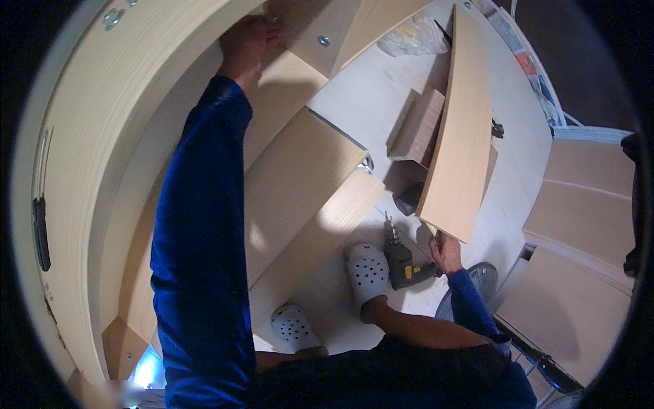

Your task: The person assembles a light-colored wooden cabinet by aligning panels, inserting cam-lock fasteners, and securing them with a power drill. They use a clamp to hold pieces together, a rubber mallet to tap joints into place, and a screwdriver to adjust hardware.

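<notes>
White floor, board in right hand

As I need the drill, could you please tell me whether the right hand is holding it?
No, the right hand grips the end of the long board, while the drill lies on the floor.

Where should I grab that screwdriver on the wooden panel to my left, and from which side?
I'd use your left hand, coming from above, and grip across the black handle of the screwdriver. The handle looks thicker than the slim metal shaft and sits at the end nearer you, shaft pointing away. It lies along the pale panel, with both long sides apparently free.
</notes>
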{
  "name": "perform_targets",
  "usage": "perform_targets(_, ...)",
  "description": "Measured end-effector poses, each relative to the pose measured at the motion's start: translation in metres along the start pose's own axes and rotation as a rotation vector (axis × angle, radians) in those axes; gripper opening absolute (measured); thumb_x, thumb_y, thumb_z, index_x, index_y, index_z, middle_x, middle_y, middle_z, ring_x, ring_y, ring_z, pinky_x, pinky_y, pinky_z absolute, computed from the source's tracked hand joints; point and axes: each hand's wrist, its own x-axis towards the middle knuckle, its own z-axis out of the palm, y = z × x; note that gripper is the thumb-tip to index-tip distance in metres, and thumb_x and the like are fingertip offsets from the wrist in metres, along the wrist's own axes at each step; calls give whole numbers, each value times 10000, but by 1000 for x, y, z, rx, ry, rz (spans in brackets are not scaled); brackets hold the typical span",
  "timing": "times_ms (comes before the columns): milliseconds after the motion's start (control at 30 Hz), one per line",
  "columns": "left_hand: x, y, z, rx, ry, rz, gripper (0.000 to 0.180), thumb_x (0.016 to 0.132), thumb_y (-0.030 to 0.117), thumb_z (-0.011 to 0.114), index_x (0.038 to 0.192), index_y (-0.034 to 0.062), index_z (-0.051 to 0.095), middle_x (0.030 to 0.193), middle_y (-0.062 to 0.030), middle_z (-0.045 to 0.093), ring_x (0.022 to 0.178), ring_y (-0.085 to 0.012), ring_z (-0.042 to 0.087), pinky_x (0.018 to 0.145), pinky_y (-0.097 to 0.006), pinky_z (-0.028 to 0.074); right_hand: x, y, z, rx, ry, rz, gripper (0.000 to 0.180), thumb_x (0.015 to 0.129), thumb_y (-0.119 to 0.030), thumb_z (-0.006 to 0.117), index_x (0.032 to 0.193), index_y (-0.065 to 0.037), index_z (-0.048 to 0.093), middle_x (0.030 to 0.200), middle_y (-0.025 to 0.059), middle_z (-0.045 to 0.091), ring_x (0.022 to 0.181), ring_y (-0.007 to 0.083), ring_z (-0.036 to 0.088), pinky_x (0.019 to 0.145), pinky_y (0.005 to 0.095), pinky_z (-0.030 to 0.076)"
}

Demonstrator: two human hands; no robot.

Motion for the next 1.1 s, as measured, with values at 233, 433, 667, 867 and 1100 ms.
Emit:
perform_targets(233, 0, -6, 10, -60, 124, -82, 325, 964, 175, 687, 1158, -84, 666, 982, -182, 755, 887, -280, 755, 820, -391, 630, -26, -49, -41, 219, -73, 153, 324, 941, -160, 641, 1215, -26, 531, 1015, 254, 647, 927, 468, 637, 801, 502, 509)
perform_targets(433, -4, 11, 27, 93, 217, -115, 245, 970, 201, 641, 1046, -31, 667, 915, -169, 753, 761, -242, 735, 700, -345, 604, -44, -80, -61, 400, -161, 146, 278, 938, -52, 643, 1199, -14, 557, 1057, 239, 656, 948, 415, 669, 806, 451, 539)
perform_targets(667, 10, 1, 8, 609, 26, 132, 345, 983, 273, 597, 1093, -34, 709, 952, -155, 770, 874, -296, 758, 737, -373, 602, -16, -164, -145, 679, -467, -104, 425, 942, -103, 701, 1327, -17, 544, 1058, 144, 618, 888, 251, 634, 783, 379, 536)
perform_targets(867, 42, -23, -22, 1301, 95, 37, 457, 979, 490, 535, 1168, 138, 756, 1137, -151, 751, 1066, -386, 707, 927, -497, 539, 116, -233, -209, 434, -189, -660, 603, 899, -44, 653, 1463, 17, 448, 1186, 233, 603, 1031, 384, 644, 917, 472, 537)
perform_targets(1100, 28, -13, -24, 1146, 19, 207, 381, 981, 408, 568, 1142, 117, 756, 1123, -163, 749, 1052, -374, 715, 926, -486, 546, 214, -281, -153, 428, -28, -714, 539, 917, -43, 618, 1426, 61, 475, 1269, 292, 604, 1136, 451, 625, 969, 511, 511)
